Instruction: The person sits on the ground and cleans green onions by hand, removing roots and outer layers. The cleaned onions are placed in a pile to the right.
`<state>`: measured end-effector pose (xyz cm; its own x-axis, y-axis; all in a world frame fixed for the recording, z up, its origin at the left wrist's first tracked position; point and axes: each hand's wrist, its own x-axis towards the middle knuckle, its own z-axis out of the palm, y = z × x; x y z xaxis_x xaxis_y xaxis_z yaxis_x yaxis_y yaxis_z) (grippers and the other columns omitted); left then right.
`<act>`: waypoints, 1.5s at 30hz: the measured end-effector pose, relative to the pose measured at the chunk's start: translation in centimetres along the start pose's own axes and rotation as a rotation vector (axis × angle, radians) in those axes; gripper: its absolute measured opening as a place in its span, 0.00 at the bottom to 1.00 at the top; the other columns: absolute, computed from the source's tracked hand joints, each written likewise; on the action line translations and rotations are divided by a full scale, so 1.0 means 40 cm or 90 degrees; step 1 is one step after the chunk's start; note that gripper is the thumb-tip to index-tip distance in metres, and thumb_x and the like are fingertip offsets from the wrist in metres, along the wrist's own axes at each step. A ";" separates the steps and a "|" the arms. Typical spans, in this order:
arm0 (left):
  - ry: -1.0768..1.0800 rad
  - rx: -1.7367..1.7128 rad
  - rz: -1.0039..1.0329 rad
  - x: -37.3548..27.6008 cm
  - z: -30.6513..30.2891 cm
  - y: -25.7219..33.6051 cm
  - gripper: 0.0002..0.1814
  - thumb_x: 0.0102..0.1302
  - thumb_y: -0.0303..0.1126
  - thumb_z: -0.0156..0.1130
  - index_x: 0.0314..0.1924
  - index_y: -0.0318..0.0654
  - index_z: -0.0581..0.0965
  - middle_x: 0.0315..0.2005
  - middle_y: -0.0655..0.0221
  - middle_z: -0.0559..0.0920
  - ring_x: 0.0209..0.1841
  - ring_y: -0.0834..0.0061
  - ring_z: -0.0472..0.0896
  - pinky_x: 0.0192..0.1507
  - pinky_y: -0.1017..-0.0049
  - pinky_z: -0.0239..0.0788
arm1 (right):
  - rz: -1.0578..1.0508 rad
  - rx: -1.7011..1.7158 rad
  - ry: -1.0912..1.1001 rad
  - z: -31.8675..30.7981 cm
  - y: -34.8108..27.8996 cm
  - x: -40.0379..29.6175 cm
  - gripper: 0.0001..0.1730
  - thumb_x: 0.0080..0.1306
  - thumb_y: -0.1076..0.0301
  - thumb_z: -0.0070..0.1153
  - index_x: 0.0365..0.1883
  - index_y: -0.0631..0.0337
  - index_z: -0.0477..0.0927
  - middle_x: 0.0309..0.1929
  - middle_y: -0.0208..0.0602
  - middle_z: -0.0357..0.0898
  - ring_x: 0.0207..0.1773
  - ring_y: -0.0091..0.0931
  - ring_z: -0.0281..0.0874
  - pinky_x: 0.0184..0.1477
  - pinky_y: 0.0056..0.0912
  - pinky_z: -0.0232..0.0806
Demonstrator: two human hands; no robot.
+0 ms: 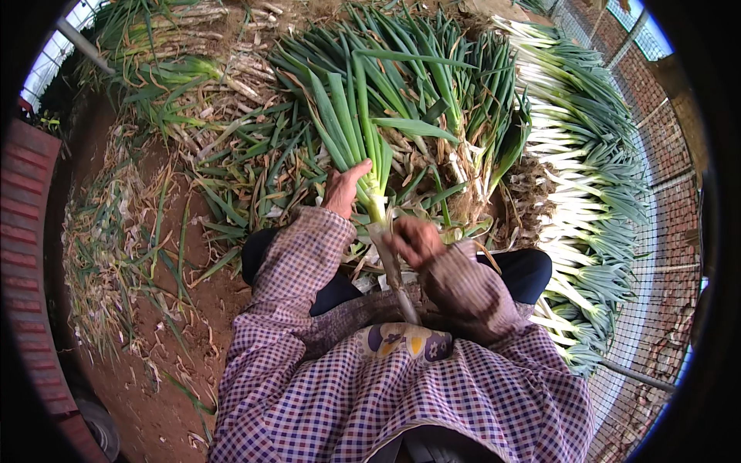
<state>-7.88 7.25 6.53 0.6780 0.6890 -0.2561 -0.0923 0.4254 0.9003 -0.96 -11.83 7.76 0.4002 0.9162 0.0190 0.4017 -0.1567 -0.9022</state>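
My left hand (pixel 347 186) is closed around a large green onion (pixel 377 209) where its green leaves meet the stalk. The leaves fan out away from me and the dull, pale stalk slants down towards my lap. Beside the upper stalk is my right hand (pixel 415 240), blurred, with its fingers curled; whether it pinches a piece of outer skin is unclear. Just beyond my hands lie more untrimmed green onions (pixel 457 121) with brown leaves and roots.
A long row of clean white-stalked green onions (pixel 558 168) runs down the right, beside wire netting (pixel 654 243). Loose peeled leaves (pixel 260 168) cover the ground ahead. Untrimmed onions (pixel 191 40) lie at the upper left, and dry scraps (pixel 110 266) litter the soil.
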 end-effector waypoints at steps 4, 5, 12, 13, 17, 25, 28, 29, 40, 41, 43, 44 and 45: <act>0.028 0.074 -0.011 0.002 -0.017 -0.028 0.20 0.59 0.36 0.63 0.48 0.32 0.78 0.42 0.66 0.82 0.44 0.73 0.78 0.51 0.72 0.67 | -0.082 -0.131 -0.165 -0.061 -0.036 -0.068 0.13 0.59 0.64 0.63 0.21 0.61 0.76 0.23 0.37 0.73 0.25 0.30 0.75 0.27 0.35 0.73; 0.028 0.079 -0.007 0.006 -0.017 -0.033 0.20 0.60 0.37 0.63 0.48 0.32 0.78 0.42 0.66 0.82 0.44 0.73 0.78 0.51 0.72 0.67 | -0.148 -0.121 -0.138 -0.057 0.017 -0.046 0.16 0.58 0.57 0.64 0.25 0.61 0.77 0.25 0.40 0.74 0.26 0.31 0.75 0.28 0.35 0.73; -0.058 -0.030 -0.118 -0.002 0.020 -0.003 0.28 0.64 0.53 0.54 0.51 0.36 0.76 0.39 0.65 0.82 0.39 0.72 0.79 0.40 0.72 0.71 | 0.030 -0.373 0.173 0.042 -0.057 0.148 0.29 0.44 0.57 0.71 0.41 0.60 0.74 0.40 0.42 0.78 0.37 0.38 0.79 0.39 0.38 0.72; -0.094 -0.110 -0.150 -0.011 0.020 0.011 0.29 0.64 0.56 0.52 0.52 0.37 0.76 0.39 0.64 0.82 0.39 0.72 0.79 0.39 0.71 0.72 | 0.035 -0.346 0.214 0.044 -0.043 0.158 0.27 0.44 0.59 0.70 0.39 0.60 0.74 0.38 0.43 0.78 0.35 0.39 0.79 0.39 0.38 0.72; -0.109 -0.172 -0.242 -0.022 0.019 0.008 0.24 0.62 0.51 0.59 0.49 0.40 0.76 0.38 0.64 0.82 0.37 0.72 0.80 0.40 0.68 0.74 | 0.262 0.240 0.108 -0.038 -0.008 0.160 0.21 0.45 0.65 0.72 0.31 0.60 0.72 0.30 0.38 0.77 0.33 0.28 0.77 0.37 0.30 0.71; -0.093 -0.029 -0.099 -0.029 0.028 -0.008 0.20 0.54 0.40 0.70 0.43 0.37 0.79 0.31 0.70 0.83 0.26 0.79 0.79 0.21 0.79 0.68 | 0.244 0.491 -0.055 -0.048 0.079 0.141 0.33 0.48 0.74 0.57 0.56 0.72 0.69 0.47 0.41 0.77 0.47 0.29 0.76 0.55 0.32 0.67; -0.079 -0.038 -0.025 -0.042 0.048 0.001 0.21 0.52 0.39 0.72 0.42 0.35 0.79 0.31 0.71 0.83 0.26 0.79 0.78 0.20 0.79 0.67 | 0.210 0.517 0.030 -0.038 0.050 0.118 0.27 0.52 0.75 0.56 0.53 0.73 0.72 0.40 0.40 0.80 0.42 0.28 0.78 0.51 0.27 0.68; -0.068 -0.057 0.049 -0.019 0.050 -0.028 0.22 0.51 0.39 0.72 0.43 0.35 0.79 0.32 0.70 0.82 0.26 0.79 0.78 0.20 0.79 0.67 | 0.204 0.524 0.044 -0.040 0.029 0.115 0.28 0.52 0.75 0.56 0.53 0.73 0.71 0.39 0.40 0.80 0.42 0.28 0.78 0.51 0.27 0.68; -0.046 0.002 -0.044 -0.005 0.037 -0.051 0.16 0.56 0.35 0.69 0.41 0.33 0.82 0.37 0.69 0.84 0.38 0.78 0.79 0.46 0.74 0.68 | -0.055 0.234 0.269 -0.011 -0.009 0.040 0.10 0.59 0.71 0.62 0.30 0.65 0.73 0.31 0.34 0.76 0.35 0.22 0.72 0.41 0.27 0.66; -0.047 -0.009 -0.040 -0.008 0.039 -0.054 0.16 0.56 0.36 0.69 0.41 0.33 0.82 0.37 0.69 0.84 0.38 0.78 0.79 0.46 0.74 0.68 | -0.088 0.219 0.277 -0.010 0.003 0.037 0.10 0.60 0.71 0.61 0.30 0.65 0.72 0.30 0.34 0.76 0.35 0.22 0.72 0.42 0.27 0.66; -0.044 -0.018 -0.057 -0.007 0.038 -0.057 0.17 0.56 0.37 0.69 0.41 0.33 0.81 0.35 0.68 0.83 0.38 0.75 0.80 0.44 0.70 0.72 | -0.242 0.098 0.287 -0.015 0.066 0.031 0.10 0.61 0.70 0.61 0.28 0.64 0.73 0.28 0.35 0.76 0.28 0.21 0.73 0.30 0.22 0.67; -0.035 -0.028 -0.070 -0.006 0.036 -0.062 0.17 0.56 0.37 0.69 0.41 0.33 0.81 0.34 0.68 0.83 0.38 0.74 0.80 0.43 0.69 0.74 | -0.292 0.063 0.273 -0.025 0.094 0.016 0.09 0.61 0.70 0.61 0.27 0.63 0.73 0.28 0.35 0.76 0.27 0.21 0.73 0.27 0.21 0.67; -0.024 -0.038 -0.079 -0.009 0.040 -0.053 0.17 0.56 0.37 0.69 0.41 0.33 0.80 0.33 0.67 0.82 0.38 0.73 0.80 0.42 0.67 0.76 | -0.350 0.074 0.257 -0.028 0.104 0.002 0.07 0.59 0.73 0.61 0.27 0.62 0.74 0.27 0.35 0.76 0.25 0.21 0.73 0.23 0.20 0.67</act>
<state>-6.75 5.16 5.26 0.7138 0.6068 -0.3497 -0.0490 0.5413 0.8394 1.67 -12.83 4.49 0.4480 0.6387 0.6256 0.5528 0.3521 -0.7553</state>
